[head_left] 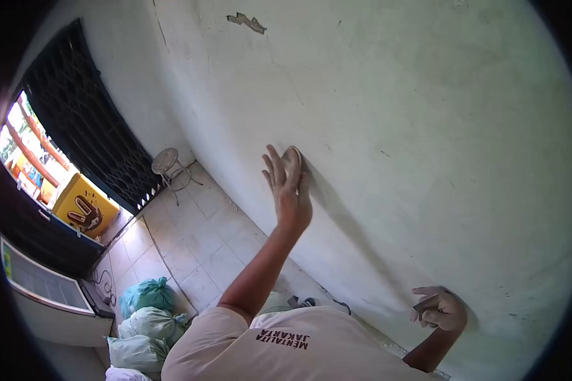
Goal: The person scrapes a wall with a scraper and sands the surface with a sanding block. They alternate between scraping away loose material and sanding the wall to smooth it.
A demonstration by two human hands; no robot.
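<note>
My left hand point(289, 181) reaches up along the pale wall point(388, 101), dusty, some of its fingers spread. Under its fingers a small pale piece with a curved edge point(294, 152), like sandpaper, is pressed to the wall; most of it is hidden. Lower and to the right, my right hand point(443, 311) is close to the wall, whitened with dust. Its fingers are bent around a small dark grey folded piece point(426, 303), which looks like sandpaper.
Tied plastic bags point(147, 320) sit on the tiled floor point(194, 254) at lower left, near a glass-topped freezer point(47, 279). A round stool point(166, 162) stands in the corner by the folding gate point(82, 114). A yellow box point(82, 203) stands at the doorway. Plaster is chipped point(246, 23) high up.
</note>
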